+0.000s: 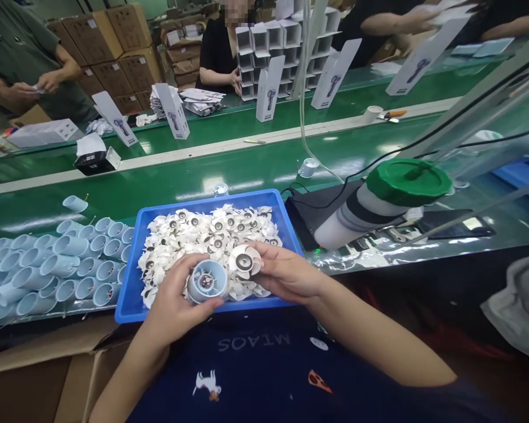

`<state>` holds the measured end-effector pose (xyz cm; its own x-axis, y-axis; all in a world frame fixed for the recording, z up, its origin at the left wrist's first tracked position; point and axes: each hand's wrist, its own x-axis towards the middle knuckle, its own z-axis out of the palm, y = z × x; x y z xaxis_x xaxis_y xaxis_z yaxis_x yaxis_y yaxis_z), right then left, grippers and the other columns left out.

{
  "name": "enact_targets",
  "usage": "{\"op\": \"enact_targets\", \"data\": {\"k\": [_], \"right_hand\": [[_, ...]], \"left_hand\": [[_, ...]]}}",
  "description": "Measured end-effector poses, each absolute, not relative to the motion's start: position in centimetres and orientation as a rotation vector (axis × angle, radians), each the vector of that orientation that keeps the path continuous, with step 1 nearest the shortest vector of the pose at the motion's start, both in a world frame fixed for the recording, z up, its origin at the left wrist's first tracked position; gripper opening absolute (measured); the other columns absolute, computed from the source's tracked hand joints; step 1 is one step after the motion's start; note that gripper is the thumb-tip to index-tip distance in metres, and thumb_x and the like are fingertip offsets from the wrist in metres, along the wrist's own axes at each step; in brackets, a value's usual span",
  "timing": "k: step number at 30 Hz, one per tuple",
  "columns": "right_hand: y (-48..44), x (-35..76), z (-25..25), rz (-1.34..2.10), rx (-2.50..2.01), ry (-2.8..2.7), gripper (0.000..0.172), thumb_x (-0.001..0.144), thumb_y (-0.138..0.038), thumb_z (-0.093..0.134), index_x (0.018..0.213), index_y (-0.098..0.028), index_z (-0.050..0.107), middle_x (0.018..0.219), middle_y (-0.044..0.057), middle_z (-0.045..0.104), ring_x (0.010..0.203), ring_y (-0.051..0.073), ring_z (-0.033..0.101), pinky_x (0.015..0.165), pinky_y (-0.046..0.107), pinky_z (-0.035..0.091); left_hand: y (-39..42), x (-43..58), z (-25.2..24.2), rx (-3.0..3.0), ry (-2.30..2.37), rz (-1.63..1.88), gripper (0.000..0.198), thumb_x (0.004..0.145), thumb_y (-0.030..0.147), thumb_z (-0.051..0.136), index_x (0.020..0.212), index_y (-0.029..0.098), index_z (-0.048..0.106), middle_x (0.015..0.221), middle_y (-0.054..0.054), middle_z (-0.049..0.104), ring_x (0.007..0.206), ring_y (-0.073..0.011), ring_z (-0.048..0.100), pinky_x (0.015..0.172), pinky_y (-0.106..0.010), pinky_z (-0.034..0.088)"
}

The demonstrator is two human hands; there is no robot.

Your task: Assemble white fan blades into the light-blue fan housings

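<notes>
While your left hand (171, 296) curls around a light-blue cylindrical housing (220, 276), thumb along its near side and fingers around the far side, its open end faces up toward you and shows the motor core (207, 282) and thin radial ribs inside. You have this housing over the front part of the blue plastic tray (130, 282). Your right hand (291, 273) pinches a white fan impeller (244, 262) at its edge between thumb and fingers, also over the tray's front part, with the round, metal-ringed hub turned up; you have it just beside the housing, and whether the two touch you cannot tell.

Inside the tray lies a heap of similar white impellers (211, 226), many with their hubs showing. Left of the tray, you have rows of light-blue housings (53, 258) lying on their sides, stacked in layers. To the tray's right stands a whitish bottle with a green lid (408, 179). Beyond the tray runs a green conveyor belt (167, 185), and farther beyond it stand printed white cartons (270, 94) and a co-worker (214, 59) in a black top.
</notes>
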<state>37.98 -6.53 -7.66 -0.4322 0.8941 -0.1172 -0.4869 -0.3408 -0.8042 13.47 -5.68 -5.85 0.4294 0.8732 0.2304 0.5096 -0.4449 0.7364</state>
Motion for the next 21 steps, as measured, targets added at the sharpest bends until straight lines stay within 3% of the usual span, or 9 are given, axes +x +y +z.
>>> {"op": "enact_targets", "data": {"k": [4, 6, 10, 12, 14, 17, 21], "right_hand": [[-6.5, 38.1, -7.4, 1.909, -0.683, -0.867, 0.057, 0.070, -0.053, 0.088, 0.107, -0.021, 0.060, 0.094, 0.001, 0.064, 0.083, 0.013, 0.062, 0.083, 0.029, 0.051], [-6.5, 38.3, -7.0, 1.836, -0.709, -0.960, 0.048, 0.074, -0.047, 0.087, 0.105, -0.020, 0.061, 0.094, 0.001, 0.063, 0.082, 0.013, 0.060, 0.081, 0.029, 0.050], [-7.0, 38.5, -5.5, 1.079, -0.995, -1.709, 0.017, 0.089, -0.022, 0.073, 0.106, -0.020, 0.069, 0.098, 0.004, 0.064, 0.090, 0.017, 0.059, 0.086, 0.033, 0.048], [-7.3, 38.2, -4.9, 0.660, -1.080, -1.968, 0.017, 0.089, -0.017, 0.073, 0.106, -0.020, 0.072, 0.097, 0.005, 0.063, 0.092, 0.019, 0.058, 0.087, 0.035, 0.046], [-7.4, 37.8, -4.8, 0.467, -1.123, -2.063, 0.015, 0.086, -0.019, 0.079, 0.100, -0.020, 0.075, 0.094, 0.005, 0.062, 0.089, 0.020, 0.056, 0.083, 0.035, 0.046], [-6.8, 37.2, -5.2, 0.436, -1.172, -2.082, 0.011, 0.082, -0.024, 0.084, 0.090, -0.020, 0.077, 0.090, 0.004, 0.060, 0.086, 0.020, 0.056, 0.078, 0.034, 0.045], [-6.3, 38.2, -5.7, 0.480, -1.099, -1.982, 0.009, 0.086, -0.024, 0.080, 0.094, -0.020, 0.077, 0.088, 0.003, 0.056, 0.082, 0.018, 0.058, 0.075, 0.032, 0.047]], "left_hand": [[-5.5, 14.5, -5.5, 2.305, 1.128, 0.784, 0.055, 0.078, 0.040, 0.081, 0.128, 0.027, 0.062, 0.126, -0.008, 0.070, 0.119, -0.0301, 0.064, 0.101, -0.042, 0.052], [-5.5, 14.8, -5.5, 2.388, 1.130, 0.772, 0.056, 0.080, 0.040, 0.080, 0.131, 0.027, 0.061, 0.127, -0.008, 0.071, 0.118, -0.0299, 0.065, 0.100, -0.042, 0.051], [-5.6, 15.6, -5.5, 2.589, 1.155, 0.791, 0.054, 0.084, 0.038, 0.076, 0.133, 0.026, 0.057, 0.126, -0.009, 0.072, 0.114, -0.0309, 0.067, 0.101, -0.045, 0.046], [-5.8, 16.1, -5.5, 2.686, 1.142, 0.805, 0.050, 0.087, 0.034, 0.072, 0.134, 0.025, 0.055, 0.126, -0.010, 0.072, 0.114, -0.0307, 0.067, 0.101, -0.045, 0.044], [-6.0, 16.6, -5.7, 2.752, 1.102, 0.833, 0.047, 0.090, 0.028, 0.068, 0.135, 0.024, 0.054, 0.124, -0.011, 0.073, 0.114, -0.0299, 0.068, 0.099, -0.044, 0.043], [-6.1, 17.4, -6.1, 2.761, 1.098, 0.897, 0.049, 0.091, 0.024, 0.066, 0.138, 0.025, 0.052, 0.121, -0.010, 0.074, 0.114, -0.0295, 0.069, 0.096, -0.042, 0.045], [-5.1, 17.7, -6.2, 2.686, 1.056, 0.902, 0.056, 0.089, 0.032, 0.072, 0.141, 0.027, 0.050, 0.124, -0.010, 0.073, 0.113, -0.0293, 0.069, 0.098, -0.043, 0.047]]}}
